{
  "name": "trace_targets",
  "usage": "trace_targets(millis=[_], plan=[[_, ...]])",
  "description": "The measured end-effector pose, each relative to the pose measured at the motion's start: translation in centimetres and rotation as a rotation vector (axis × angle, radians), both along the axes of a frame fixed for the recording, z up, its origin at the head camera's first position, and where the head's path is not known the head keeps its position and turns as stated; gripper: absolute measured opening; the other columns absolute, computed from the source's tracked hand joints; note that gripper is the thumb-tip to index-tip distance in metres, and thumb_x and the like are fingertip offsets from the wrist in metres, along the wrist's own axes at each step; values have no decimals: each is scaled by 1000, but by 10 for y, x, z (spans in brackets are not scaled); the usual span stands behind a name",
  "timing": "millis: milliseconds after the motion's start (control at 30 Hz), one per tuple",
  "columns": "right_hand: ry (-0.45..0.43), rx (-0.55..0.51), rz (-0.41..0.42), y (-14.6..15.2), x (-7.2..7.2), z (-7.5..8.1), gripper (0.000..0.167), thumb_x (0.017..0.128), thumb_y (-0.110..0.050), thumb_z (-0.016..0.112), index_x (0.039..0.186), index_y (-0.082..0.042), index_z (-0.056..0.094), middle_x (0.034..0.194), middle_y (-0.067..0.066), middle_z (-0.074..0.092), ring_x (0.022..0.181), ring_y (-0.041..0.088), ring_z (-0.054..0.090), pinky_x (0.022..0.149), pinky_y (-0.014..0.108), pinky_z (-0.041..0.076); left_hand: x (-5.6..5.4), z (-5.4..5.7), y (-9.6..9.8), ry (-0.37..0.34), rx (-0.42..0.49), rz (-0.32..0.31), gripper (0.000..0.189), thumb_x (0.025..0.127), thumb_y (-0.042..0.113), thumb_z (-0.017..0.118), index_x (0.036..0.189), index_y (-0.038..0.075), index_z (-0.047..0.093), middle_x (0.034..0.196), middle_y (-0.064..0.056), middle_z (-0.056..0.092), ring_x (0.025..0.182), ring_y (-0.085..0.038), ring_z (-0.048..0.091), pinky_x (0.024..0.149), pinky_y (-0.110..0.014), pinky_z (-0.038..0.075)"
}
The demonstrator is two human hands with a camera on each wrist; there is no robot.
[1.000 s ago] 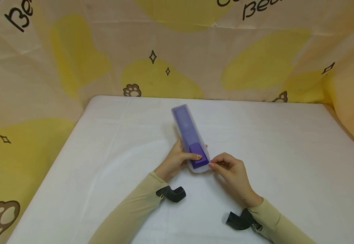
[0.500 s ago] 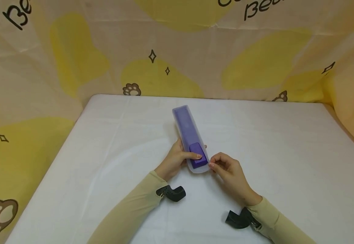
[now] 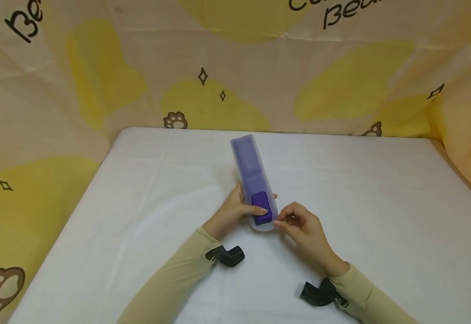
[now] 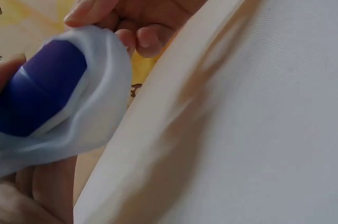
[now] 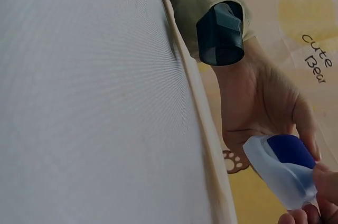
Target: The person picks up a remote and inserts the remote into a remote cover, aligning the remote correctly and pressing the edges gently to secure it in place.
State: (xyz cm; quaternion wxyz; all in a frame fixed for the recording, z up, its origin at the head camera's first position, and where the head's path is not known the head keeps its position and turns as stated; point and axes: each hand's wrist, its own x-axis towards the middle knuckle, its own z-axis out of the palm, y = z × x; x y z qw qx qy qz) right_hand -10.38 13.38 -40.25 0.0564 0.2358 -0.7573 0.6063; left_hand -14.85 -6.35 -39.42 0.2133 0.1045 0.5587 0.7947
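Observation:
A long, narrow translucent case [image 3: 250,159], tinted purple inside, is held at a slant over the table. Its rounded near end carries a darker purple piece [image 3: 262,200]. My left hand [image 3: 230,212] grips the case from the left, thumb lying on the dark piece and fingers underneath. At the near right edge, my right hand [image 3: 306,230] pinches the rim between thumb and forefinger. The left wrist view shows the pale, soft-looking rim [image 4: 113,102] curving around the dark piece [image 4: 47,84]. From the right wrist, the case's end [image 5: 280,176] appears between both hands.
A white-covered table [image 3: 158,180] lies beneath the hands. Behind and beside it hangs a yellow-patterned cloth [image 3: 235,67]. Black wrist mounts [image 3: 227,256] sit on both sleeves.
The case has turned slightly, becoming a little more upright in the head view. My right fingertips have shifted slightly left and down with its edge. Both grips stay much the same.

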Motion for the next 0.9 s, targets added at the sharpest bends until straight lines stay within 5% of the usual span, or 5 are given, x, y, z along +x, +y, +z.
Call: trace_targets(millis=[333,533,900], plan=[[-297,-62,-71,4,-4,5,21,90,-6,62,104,9,57,98,12,64,84,12,63,70,23,51,1,2,-5,-19,-3,-70,88,73,-12,65,144,19,25,126,-23,56,116,-31,56,97,-42,44],[-326,-82,-47,5,-9,7,24,92,-8,60,108,10,58,106,12,66,88,13,64,71,24,52,0,0,-4,-6,-41,-61,88,72,-16,62,145,12,22,127,-25,54,114,-33,56,99,-41,42],[-327,-60,-71,-7,-26,14,27,89,-10,65,108,8,61,90,6,66,83,18,64,72,27,52,-1,4,-9,46,-165,0,92,67,-14,68,144,9,23,132,-19,48,116,-30,52,103,-43,37]])
